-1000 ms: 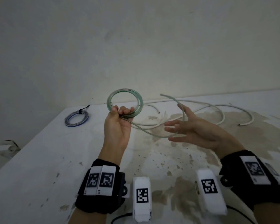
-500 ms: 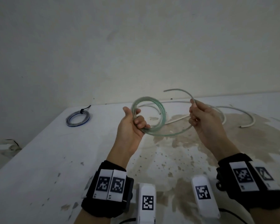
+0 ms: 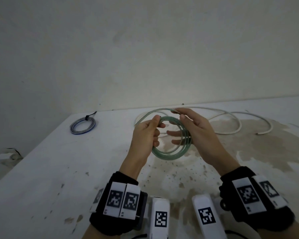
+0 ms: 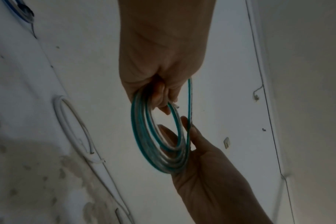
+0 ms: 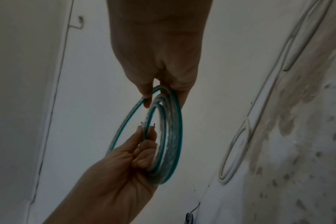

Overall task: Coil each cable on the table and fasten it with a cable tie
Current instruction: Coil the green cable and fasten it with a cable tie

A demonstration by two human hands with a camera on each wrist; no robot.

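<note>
You hold the green cable (image 3: 171, 153) as a coil in the air above the middle of the worktop (image 3: 47, 169), and the last turn is not laid in yet. To finish this step well, keep your left hand (image 3: 146, 137) tight at one point of the coil so the turns do not spring apart, and bring the loose end (image 3: 155, 112) down onto the other turns at the same width before you reach for a tie. Your left hand has its fingers curled through the coil and the thumb presses on top; the palm faces inward. Your right hand (image 3: 199, 130) is on the opposite side of the coil: thumb and forefinger pinch the outer strand, while the other fingers reach straight through the ring. The white cable (image 3: 238, 125) lies uncoiled toward the far right edge, and the blue coil (image 3: 82, 125), already tied, lies near the far left corner.
</note>
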